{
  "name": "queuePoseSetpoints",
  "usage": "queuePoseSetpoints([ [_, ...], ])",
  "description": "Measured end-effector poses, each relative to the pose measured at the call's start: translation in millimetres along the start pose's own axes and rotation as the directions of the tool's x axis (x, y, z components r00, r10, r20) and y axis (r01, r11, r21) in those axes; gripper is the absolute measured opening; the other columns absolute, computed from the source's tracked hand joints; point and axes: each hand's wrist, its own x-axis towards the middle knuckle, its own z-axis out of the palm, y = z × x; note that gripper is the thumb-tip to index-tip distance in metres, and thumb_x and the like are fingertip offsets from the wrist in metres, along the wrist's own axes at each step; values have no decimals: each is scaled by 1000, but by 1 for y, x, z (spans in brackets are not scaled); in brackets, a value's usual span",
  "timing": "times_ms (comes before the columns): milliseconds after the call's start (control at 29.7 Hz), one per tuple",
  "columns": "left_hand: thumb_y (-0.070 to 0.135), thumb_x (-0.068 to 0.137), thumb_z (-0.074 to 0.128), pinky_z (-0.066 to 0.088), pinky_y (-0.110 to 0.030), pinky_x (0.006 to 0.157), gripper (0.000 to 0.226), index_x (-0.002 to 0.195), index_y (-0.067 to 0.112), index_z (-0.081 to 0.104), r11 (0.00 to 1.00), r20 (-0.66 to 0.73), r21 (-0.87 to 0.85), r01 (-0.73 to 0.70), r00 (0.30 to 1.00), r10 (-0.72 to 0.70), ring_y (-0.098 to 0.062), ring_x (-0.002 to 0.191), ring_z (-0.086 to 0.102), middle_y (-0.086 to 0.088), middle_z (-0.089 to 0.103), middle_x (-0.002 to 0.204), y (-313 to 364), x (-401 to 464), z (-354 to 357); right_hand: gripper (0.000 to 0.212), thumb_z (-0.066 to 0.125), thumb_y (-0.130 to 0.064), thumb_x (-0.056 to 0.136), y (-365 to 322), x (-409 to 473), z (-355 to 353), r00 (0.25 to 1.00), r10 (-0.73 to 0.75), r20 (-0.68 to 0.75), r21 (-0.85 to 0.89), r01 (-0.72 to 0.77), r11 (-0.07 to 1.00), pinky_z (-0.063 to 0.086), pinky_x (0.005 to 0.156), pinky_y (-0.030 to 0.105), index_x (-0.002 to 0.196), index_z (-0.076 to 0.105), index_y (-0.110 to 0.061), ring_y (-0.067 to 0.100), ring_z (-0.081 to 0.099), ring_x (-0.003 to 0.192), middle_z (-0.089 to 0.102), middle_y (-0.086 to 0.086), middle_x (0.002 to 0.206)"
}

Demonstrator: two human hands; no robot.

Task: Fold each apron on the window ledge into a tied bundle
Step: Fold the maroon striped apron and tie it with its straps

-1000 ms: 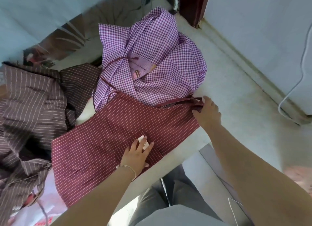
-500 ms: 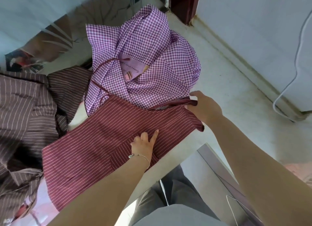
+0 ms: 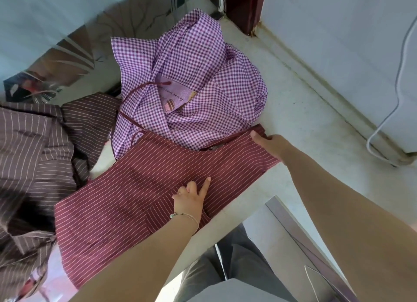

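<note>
Red striped apron (image 3: 140,202): spread flat across centre of frame, running lower left to right middle, on the pale window ledge (image 3: 300,121); near edge lies along the ledge's front lip.
Pocket (image 3: 162,213): stitched patch on the red apron, lower centre, stripes set at a different angle.
Left hand (image 3: 190,200): lower centre, resting on the red apron at the pocket's upper edge; index finger straight and pressing the cloth, other fingers curled under; holding nothing as far as can be seen. Thin bracelet (image 3: 184,216) at the wrist.
Right hand (image 3: 269,143): right of centre, at the red apron's far right corner; thumb laid on top of the cloth, fingers hidden beneath or behind the edge, so probably pinching that corner.
Dark strap (image 3: 228,141): runs along the red apron's upper edge toward the right hand, partly tucked under the checked cloth.
Purple checked apron (image 3: 203,84): upper centre, heaped loosely on the ledge, overlapping the red apron's upper edge; lilac label with small print showing in the folds.
Brown striped apron (image 3: 33,148): left side of frame, crumpled, touching the red apron's left end.
White cable (image 3: 390,112): right edge, hanging down the wall.
</note>
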Motion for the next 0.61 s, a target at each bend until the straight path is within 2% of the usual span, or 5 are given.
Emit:
queuePoseSetpoints([
  [134, 21, 91, 60, 27, -57, 111, 98, 149, 13, -19, 982, -71, 107, -158, 984, 166, -37, 139, 17, -15, 2, 156, 10, -4, -10, 84, 69, -73, 59, -2, -2, 1, 974, 17, 228, -9, -15, 1000, 51, 96, 43, 120, 57, -17, 28, 67, 98, 67, 7, 113],
  [202, 28, 90, 61, 15, -62, 113, 102, 148, 24, -22, 949, -56, 136, -286, 954, 295, -39, 143, 4, -9, -21, 157, 19, -4, -9, 75, 79, -58, 61, -1, -5, 5, 959, -16, 283, 126, -20, 992, 53, 93, 43, 120, 58, -16, 28, 69, 95, 69, 7, 109],
  [403, 37, 96, 49, 5, -66, 111, 89, 146, 31, -25, 918, -47, 184, -350, 930, 364, -38, 144, -7, -5, -26, 156, 25, -3, -5, 17, 60, -24, 93, 4, -25, 30, 919, -286, 270, 649, 46, 760, 56, 82, 33, 109, 65, -21, 20, 70, 91, 74, 3, 101],
  [471, 38, 97, 49, 2, -66, 111, 89, 146, 31, -25, 912, -53, 196, -361, 925, 377, -37, 145, -10, -5, -24, 157, 25, -5, -6, 14, 58, -26, 94, -2, -30, 34, 898, -309, 313, 687, 10, 727, 55, 84, 33, 106, 65, -23, 21, 69, 96, 73, 2, 102],
  [605, 35, 97, 49, 1, -65, 113, 90, 146, 32, -26, 914, -41, 174, -366, 925, 378, -37, 145, -10, -5, -22, 158, 24, -11, -3, 40, 63, -23, 91, -15, -28, 39, 874, -297, 384, 536, 50, 842, 50, 97, 39, 129, 52, -15, 25, 63, 111, 67, 4, 118],
])
